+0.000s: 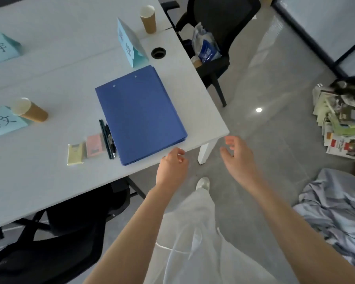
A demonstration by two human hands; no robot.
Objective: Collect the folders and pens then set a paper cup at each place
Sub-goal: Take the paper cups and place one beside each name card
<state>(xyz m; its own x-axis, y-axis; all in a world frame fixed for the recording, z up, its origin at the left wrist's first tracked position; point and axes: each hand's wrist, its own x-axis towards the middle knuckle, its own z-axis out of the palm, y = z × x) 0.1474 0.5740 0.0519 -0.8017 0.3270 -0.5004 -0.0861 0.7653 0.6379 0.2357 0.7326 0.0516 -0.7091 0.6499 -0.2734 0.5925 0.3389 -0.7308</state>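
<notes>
1. The left hand [173, 163] hangs at the table's near edge, just in front of the stack of blue folders [140, 113]; its fingers are loosely curled and hold nothing, and whether a fingertip touches the edge cannot be told.
2. The right hand [237, 155] is off the table [49, 181], out past its near right corner above the floor, fingers spread and relaxed, empty.
3. The folders lie flat and stacked near that corner, their lower end close to the near edge.
4. Dark pens [108, 139] lie side by side along the folders' left side, touching or nearly touching them.
5. Left of the pens sit a pink card [94, 145] and a yellow card [75, 153], side by side.
6. One paper cup [29, 110] stands by the light-blue name card [3, 124] at the left edge of view; another paper cup [148, 19] stands toward the far right edge, behind a folded name tent [131, 45].
7. A round cable hole [158, 52] sits just right of the tent.
8. A black chair [213, 37] holding a plastic bag [205, 45] stands beyond the right edge.
</notes>
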